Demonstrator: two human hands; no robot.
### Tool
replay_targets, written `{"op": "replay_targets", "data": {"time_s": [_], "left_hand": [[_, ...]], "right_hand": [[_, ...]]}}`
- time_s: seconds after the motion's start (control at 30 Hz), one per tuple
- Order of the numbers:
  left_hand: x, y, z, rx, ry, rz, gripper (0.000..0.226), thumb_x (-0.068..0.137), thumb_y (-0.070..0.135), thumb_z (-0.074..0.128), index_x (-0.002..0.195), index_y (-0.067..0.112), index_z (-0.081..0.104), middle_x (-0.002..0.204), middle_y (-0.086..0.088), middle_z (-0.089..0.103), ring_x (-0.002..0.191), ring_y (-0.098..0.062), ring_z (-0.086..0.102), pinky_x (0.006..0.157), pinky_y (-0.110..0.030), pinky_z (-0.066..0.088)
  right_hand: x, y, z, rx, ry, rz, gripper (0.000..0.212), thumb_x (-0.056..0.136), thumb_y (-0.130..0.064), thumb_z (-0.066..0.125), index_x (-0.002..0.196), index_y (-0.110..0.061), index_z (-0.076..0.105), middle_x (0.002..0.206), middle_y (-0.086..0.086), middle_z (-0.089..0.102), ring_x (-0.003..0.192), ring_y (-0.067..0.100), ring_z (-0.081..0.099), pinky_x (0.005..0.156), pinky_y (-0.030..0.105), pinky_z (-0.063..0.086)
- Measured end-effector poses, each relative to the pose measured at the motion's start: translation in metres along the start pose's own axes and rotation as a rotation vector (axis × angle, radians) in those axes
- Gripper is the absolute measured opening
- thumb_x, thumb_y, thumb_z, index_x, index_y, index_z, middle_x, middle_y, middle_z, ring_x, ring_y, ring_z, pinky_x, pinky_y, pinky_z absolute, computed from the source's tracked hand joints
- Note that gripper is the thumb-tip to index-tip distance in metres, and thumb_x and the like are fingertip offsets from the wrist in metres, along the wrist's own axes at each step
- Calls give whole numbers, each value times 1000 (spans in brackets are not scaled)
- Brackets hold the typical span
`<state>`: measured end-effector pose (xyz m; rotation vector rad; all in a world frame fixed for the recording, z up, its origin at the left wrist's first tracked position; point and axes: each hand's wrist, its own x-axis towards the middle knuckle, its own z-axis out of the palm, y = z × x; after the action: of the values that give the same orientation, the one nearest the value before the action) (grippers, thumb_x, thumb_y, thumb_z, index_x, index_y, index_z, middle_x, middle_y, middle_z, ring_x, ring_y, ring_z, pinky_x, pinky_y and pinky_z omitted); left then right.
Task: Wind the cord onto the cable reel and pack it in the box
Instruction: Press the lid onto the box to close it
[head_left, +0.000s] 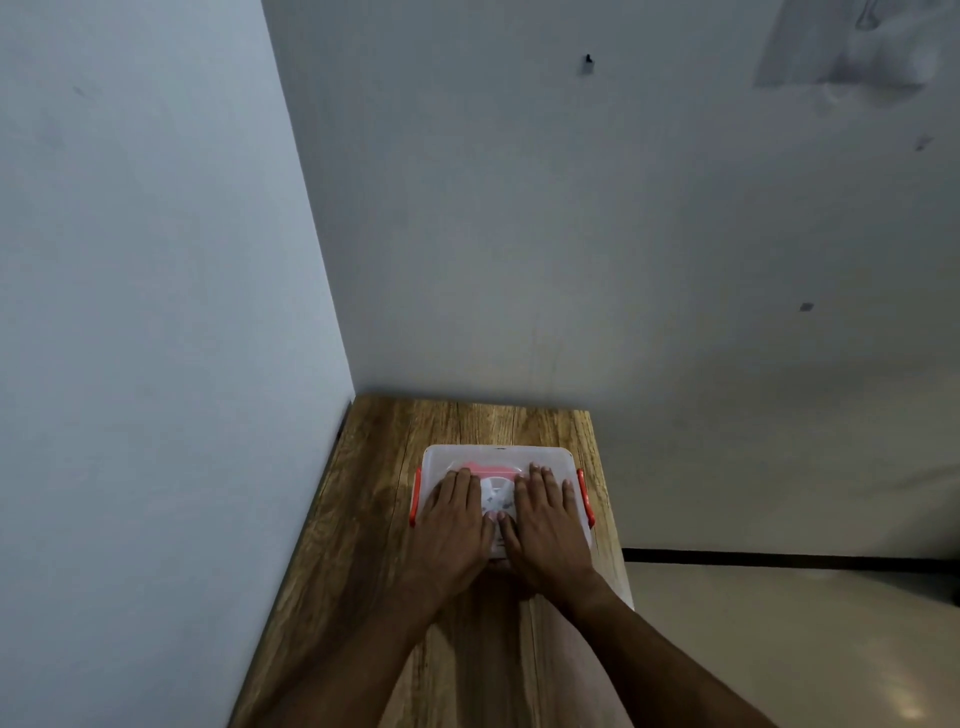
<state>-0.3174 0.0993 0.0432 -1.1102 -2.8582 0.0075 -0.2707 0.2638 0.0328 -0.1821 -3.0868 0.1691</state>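
Note:
A translucent plastic box (498, 457) with its lid on and red side latches (584, 493) sits on the wooden table. Through the lid I make out a pink and white cable reel (496, 493); the cord itself cannot be made out. My left hand (453, 519) lies flat on the left half of the lid, fingers spread. My right hand (545, 519) lies flat on the right half, its thumb close to the left thumb. Neither hand holds anything.
The narrow wooden table (374, 545) stands in a corner, with a wall along its left side and another behind it. Its right edge drops to a pale floor (779, 649). A dark baseboard runs along the far wall on the right.

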Motion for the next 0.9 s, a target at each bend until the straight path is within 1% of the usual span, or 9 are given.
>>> {"op": "replay_targets", "data": {"time_s": [0.17, 0.27, 0.33, 0.4, 0.47, 0.6, 0.77, 0.83, 0.9], "left_hand": [[32, -13, -8, -30, 47, -30, 77, 70, 52, 81, 125, 1, 62, 124, -18, 66, 111, -31, 67, 94, -42, 52], [53, -22, -11, -23, 93, -28, 67, 77, 46, 77, 124, 0, 63, 124, -20, 66, 112, -31, 66, 95, -42, 52], [66, -27, -11, 15, 113, -26, 61, 77, 45, 76, 118, 0, 67, 118, -18, 69, 108, -30, 68, 92, -40, 53], [79, -32, -8, -20, 90, -37, 56, 90, 46, 55, 121, 1, 65, 121, -19, 68, 111, -31, 67, 96, -40, 51], [92, -39, -4, -77, 53, -62, 60, 94, 43, 35, 126, 0, 61, 127, -20, 64, 116, -32, 63, 100, -42, 49], [116, -49, 5, -52, 41, -61, 63, 96, 41, 28, 128, -4, 58, 130, -24, 61, 120, -34, 60, 103, -44, 48], [137, -60, 18, -53, 60, -75, 70, 100, 44, 13, 144, -4, 39, 148, -26, 42, 138, -38, 41, 115, -48, 34], [143, -62, 21, -44, 47, -57, 72, 99, 45, 8, 146, -4, 34, 151, -27, 37, 141, -39, 36, 117, -49, 31], [146, -64, 23, -19, 51, -36, 72, 100, 44, 9, 145, -5, 36, 150, -28, 39, 140, -40, 38, 116, -49, 33]], "right_hand": [[36, 6, 3, 21, 6, 3, 82, 104, -58, 7, 145, -1, 47, 150, 23, 45, 139, 37, 44, 113, 57, 23], [56, 9, 3, 58, 7, -7, 93, 98, -64, -7, 151, -1, 37, 156, 23, 34, 146, 38, 31, 117, 54, 10], [69, 11, 2, 65, 31, -9, 100, 92, -67, -16, 154, -2, 29, 160, 22, 26, 150, 37, 23, 118, 50, 3], [82, 12, -1, 50, 29, -14, 108, 84, -69, -26, 157, -4, 20, 164, 20, 16, 153, 35, 12, 119, 47, -5], [95, 15, -4, 39, 1, -16, 113, 77, -70, -33, 158, -6, 13, 166, 19, 7, 154, 33, 4, 118, 45, -11], [115, 21, -5, 63, 38, -19, 111, 82, -69, -28, 157, -3, 20, 164, 22, 14, 153, 35, 10, 118, 46, -9], [134, 28, -1, 34, 29, -35, 96, 95, -62, -14, 152, 1, 32, 159, 25, 26, 150, 38, 24, 119, 51, 3], [139, 30, 2, 31, 17, -35, 93, 97, -60, -11, 152, 1, 32, 159, 25, 26, 150, 38, 23, 119, 52, 3], [143, 32, 2, 25, 17, -34, 96, 95, -60, -14, 153, 1, 32, 159, 25, 26, 150, 38, 22, 119, 51, 2]]}}
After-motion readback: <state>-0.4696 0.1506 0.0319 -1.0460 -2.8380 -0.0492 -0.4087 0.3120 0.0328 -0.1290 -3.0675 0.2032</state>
